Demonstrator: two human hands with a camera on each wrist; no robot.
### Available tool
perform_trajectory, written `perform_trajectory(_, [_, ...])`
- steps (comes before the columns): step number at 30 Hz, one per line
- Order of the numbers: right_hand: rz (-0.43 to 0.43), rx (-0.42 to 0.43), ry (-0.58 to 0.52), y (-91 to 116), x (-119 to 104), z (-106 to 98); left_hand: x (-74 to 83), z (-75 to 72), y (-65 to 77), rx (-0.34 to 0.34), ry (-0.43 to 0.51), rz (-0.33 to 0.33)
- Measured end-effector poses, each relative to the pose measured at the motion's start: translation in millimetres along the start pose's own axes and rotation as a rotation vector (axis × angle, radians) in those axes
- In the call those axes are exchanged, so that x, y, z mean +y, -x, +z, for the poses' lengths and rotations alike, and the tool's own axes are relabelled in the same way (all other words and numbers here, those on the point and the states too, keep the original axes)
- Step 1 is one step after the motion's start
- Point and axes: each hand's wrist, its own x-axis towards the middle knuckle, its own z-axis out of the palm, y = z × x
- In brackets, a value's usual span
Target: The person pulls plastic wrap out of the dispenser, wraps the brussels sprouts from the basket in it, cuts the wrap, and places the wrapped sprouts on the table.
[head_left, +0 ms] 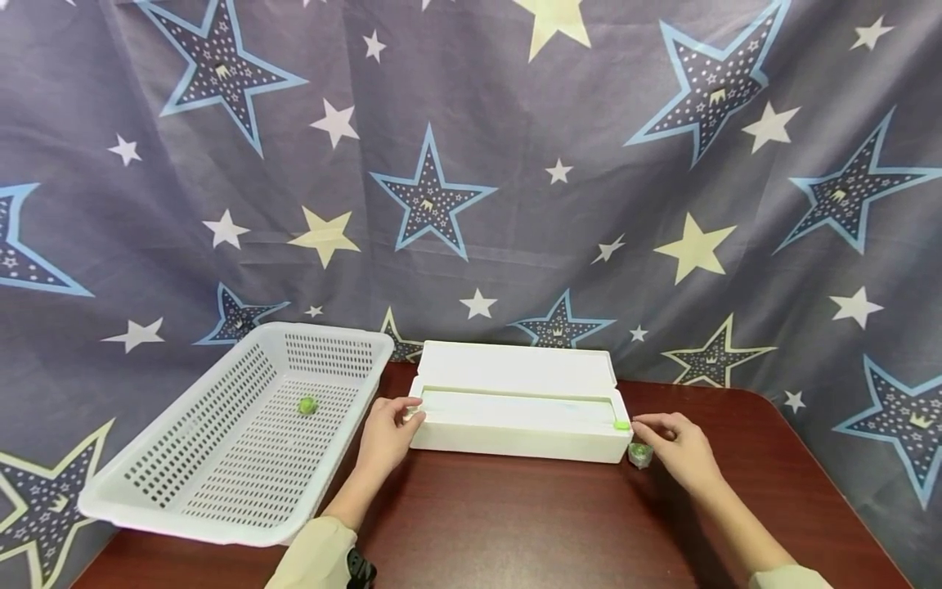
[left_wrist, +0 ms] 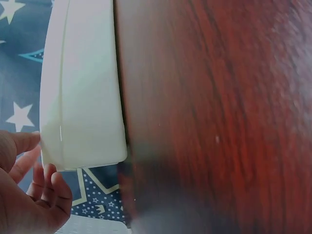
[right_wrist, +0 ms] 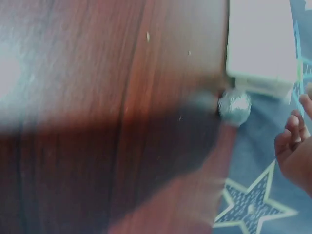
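A long white box (head_left: 515,439), its lid (head_left: 515,366) raised at the back, lies on the table with a small green piece (head_left: 621,425) at the right of its opening; it looks like a cling film dispenser. My left hand (head_left: 386,438) is at the box's left end, thumb and index finger a little apart; in the left wrist view a fingertip meets the box's edge. Beside the right end is my right hand (head_left: 680,450), its fingers loosely bent; whether they touch the box is unclear. A small green thing in clear wrap (head_left: 640,455) sits near that hand and the box's corner.
On the left stands a white perforated plastic basket (head_left: 353,433), with a small round green thing (head_left: 307,405) inside. Behind the brown table (head_left: 530,523) hangs a grey cloth (head_left: 471,90) printed with stars.
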Motion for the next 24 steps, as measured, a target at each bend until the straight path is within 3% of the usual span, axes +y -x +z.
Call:
perform_trajectory(7, [-0.141, -0.076, 0.038, -7, -20, 16, 1.2, 2.5, -1.5, -0.015, -0.047, -0.040])
perform_trajectory(13, [-0.160, -0.141, 0.110, -12, -25, 18, 5.7, 1.2, -0.9, -0.037, -0.098, -0.060])
perform_trajectory(24, [-0.163, -0.121, 0.117, -19, -28, 23, 11.2, 4.5, -6.7, -0.036, -0.192, -0.026])
